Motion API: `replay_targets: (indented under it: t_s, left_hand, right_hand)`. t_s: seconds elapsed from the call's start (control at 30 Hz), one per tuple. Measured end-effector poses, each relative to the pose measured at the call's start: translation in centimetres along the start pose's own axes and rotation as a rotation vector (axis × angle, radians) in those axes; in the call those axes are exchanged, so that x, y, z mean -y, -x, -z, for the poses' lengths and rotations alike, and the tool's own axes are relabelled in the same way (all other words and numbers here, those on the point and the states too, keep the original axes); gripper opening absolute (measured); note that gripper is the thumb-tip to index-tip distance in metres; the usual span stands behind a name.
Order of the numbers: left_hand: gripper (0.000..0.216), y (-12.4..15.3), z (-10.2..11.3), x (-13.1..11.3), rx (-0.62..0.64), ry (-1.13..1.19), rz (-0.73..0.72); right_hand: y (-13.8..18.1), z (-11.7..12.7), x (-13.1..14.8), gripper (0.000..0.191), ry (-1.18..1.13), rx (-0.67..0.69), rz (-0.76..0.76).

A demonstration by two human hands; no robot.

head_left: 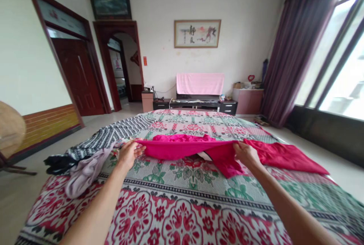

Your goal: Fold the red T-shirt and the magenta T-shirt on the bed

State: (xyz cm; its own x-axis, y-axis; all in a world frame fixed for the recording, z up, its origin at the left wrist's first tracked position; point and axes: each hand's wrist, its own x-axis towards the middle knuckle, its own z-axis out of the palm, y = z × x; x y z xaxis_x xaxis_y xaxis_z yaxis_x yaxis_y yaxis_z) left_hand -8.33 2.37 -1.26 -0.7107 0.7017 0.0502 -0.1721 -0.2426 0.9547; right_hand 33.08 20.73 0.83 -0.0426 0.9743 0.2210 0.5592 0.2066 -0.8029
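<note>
Head view, 2 hands [129, 155] [247, 154], 1 magenta garment [170, 151] held between

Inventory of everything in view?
held garment: 1, magenta, centre
flat garment: 1, red, right
striped garment: 1, black-white, left
crumpled garment: 1, lilac, left
patterned cover: 1, multicoloured, underneath
draped cloth: 1, pink, background
low cabinet: 1, black, below cloth
side cabinets: 2, pinkish, flanking
framed pictures: 2, mixed, far wall
panelled door: 1, red, left
round object: 1, tan, left edge
curtain: 1, purple, right
window: 1, bright, right
left hand: 1, bare, garment's left end
right hand: 1, bare, its right end
</note>
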Motion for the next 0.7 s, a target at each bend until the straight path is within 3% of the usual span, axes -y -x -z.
replay_targets:
  t_s: [0.2, 0.4, 0.57, 0.7]
  left_hand:
    - [0.018, -1.4, -3.0, -5.1, 0.031, -0.109, -0.041]
    - [0.017, -3.6, -4.9, -13.3, -0.076, -0.438, -0.294]
    - [0.033, -3.3, -6.7, -19.8, -0.026, -0.371, -0.434]
    - [0.036, -2.6, -8.0, -22.4, 0.017, -0.357, -0.48]
  right_hand:
    - [-2.5, 0.4, 3.5, 0.009, -0.558, 0.174, -0.242]
    - [-4.5, 2.7, 7.8, 0.014, -0.411, 0.008, -0.145]
    - [-6.1, 6.8, 12.9, 0.012, -0.439, -0.112, -0.026]
    - [-6.3, 8.5, 14.9, 0.007, -0.55, -0.163, 0.048]
